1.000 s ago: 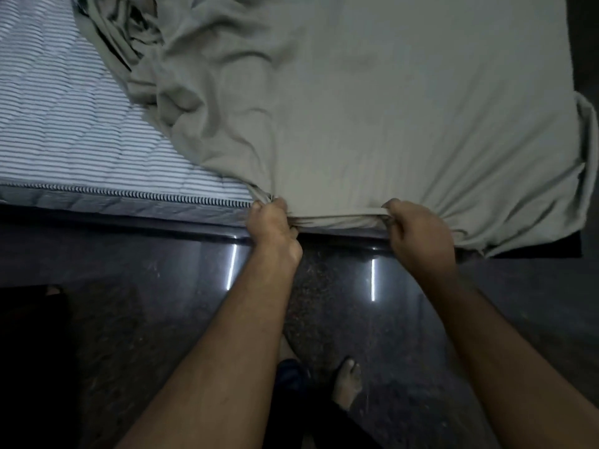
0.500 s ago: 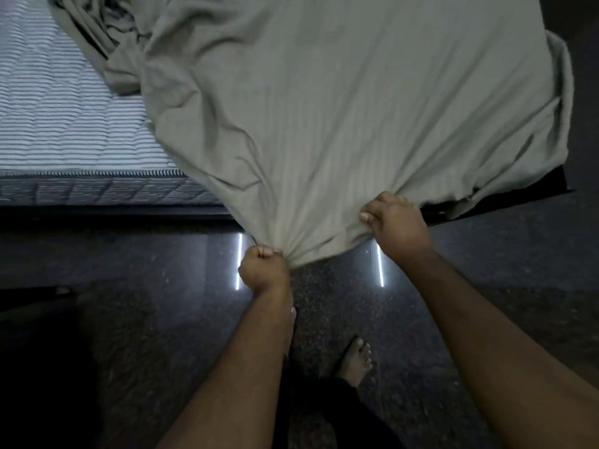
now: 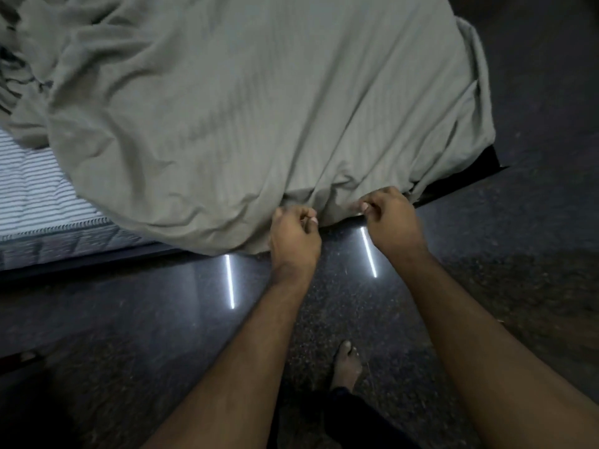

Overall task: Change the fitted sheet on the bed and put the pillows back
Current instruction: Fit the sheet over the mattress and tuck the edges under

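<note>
two hands (image 3: 295, 241) (image 3: 393, 222) grip sheet (image 3: 259, 108); striped mattress (image 3: 32, 196) left.

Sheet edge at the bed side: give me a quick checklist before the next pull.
1. Left hand grips the sheet hem: ok.
2. Right hand pinches the hem: ok.
3. Sheet covers the mattress: not ok, striped top bare at left.
4. Sheet smooth: not ok, bunched at upper left.
5. Right corner tucked under: cannot tell.
6. Foot off the sheet: ok.
</note>
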Available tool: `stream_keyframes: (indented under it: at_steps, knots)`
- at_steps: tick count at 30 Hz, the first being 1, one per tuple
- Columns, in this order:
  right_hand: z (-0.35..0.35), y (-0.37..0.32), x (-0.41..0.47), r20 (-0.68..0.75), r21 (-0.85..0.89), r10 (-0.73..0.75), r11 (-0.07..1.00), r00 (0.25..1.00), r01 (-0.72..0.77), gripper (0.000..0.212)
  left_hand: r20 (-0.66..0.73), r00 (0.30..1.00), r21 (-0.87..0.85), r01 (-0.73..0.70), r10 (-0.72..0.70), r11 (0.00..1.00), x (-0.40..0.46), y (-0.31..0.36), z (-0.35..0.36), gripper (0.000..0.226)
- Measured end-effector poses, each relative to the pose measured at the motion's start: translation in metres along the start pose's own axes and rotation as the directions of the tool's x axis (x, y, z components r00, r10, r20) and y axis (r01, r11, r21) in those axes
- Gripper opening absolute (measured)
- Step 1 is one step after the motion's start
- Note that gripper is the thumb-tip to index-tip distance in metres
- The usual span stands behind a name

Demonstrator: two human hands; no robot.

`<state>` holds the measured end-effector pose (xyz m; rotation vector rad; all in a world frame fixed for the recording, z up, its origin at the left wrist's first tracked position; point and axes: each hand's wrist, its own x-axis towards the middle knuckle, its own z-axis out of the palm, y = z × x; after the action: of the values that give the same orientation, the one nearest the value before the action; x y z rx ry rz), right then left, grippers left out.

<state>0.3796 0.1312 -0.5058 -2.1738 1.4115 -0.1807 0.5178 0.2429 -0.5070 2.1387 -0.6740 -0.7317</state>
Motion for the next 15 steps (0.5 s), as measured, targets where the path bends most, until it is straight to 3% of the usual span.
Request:
stream_keyframes:
  at_steps: [6, 13, 15]
  knots:
    - [-0.04, 0.069, 0.015, -0.192, 0.161, 0.217, 0.969, 0.957, -0.187, 0.018, 0.151, 0.968, 0.063, -0.212, 0.201, 0.975, 0.006, 0.047, 0.071, 0.009]
    - [-0.064, 0.151, 0.037, -0.183, 0.288, 0.249, 0.938, 0.951, -0.191, 0.021, 0.17, 0.929, 0.179, -0.358, 0.329, 0.916, 0.025, 0.088, 0.129, 0.029]
    - [-0.064, 0.165, 0.046, -0.167, 0.359, 0.263, 0.914, 0.95, -0.19, 0.023, 0.115, 0.931, 0.211, -0.364, 0.347, 0.907, 0.029, 0.092, 0.128, 0.03]
